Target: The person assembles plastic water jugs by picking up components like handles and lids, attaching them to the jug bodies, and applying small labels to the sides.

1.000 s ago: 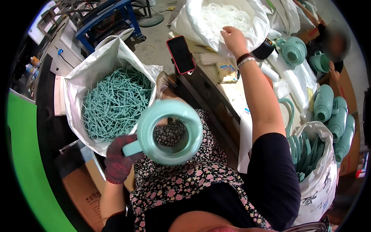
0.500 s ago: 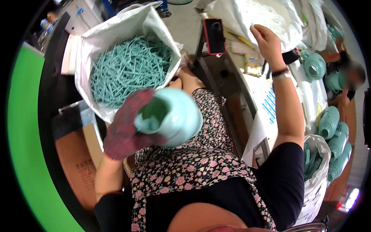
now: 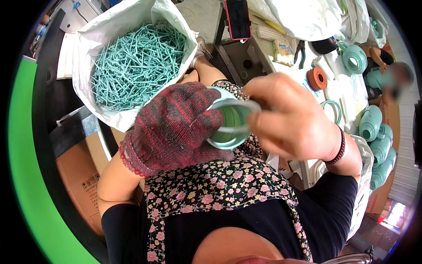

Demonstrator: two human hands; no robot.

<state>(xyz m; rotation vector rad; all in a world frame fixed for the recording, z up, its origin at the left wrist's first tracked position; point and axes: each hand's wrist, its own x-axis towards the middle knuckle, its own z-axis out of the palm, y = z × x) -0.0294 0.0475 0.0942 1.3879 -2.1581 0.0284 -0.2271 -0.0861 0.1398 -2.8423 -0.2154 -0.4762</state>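
My left hand (image 3: pixel 176 125), in a dark red and black knitted glove, is wrapped round a teal plastic vessel (image 3: pixel 227 144) in front of my apron. Its round mouth opens up and to the right, showing a greenish inside. At that mouth, my bare right hand (image 3: pixel 299 121) pinches a translucent whitish ring (image 3: pixel 247 104) between thumb and fingers. The ring lies across the opening; whether it is seated on the rim I cannot tell. Motion blurs the right fingers, and the glove covers most of the vessel's body.
A white sack (image 3: pixel 83 66) of thin teal plastic pieces (image 3: pixel 138 66) stands at far left. On the right-hand table are a phone (image 3: pixel 238 20), pliers (image 3: pixel 300 53) and an orange-brown roll (image 3: pixel 317 78). More teal vessels (image 3: pixel 381 149) lie far right, near another person (image 3: pixel 387 79).
My right hand has come down from the upper right to the vessel's mouth, bringing the ring. My left hand has turned the vessel so its mouth faces right instead of left.
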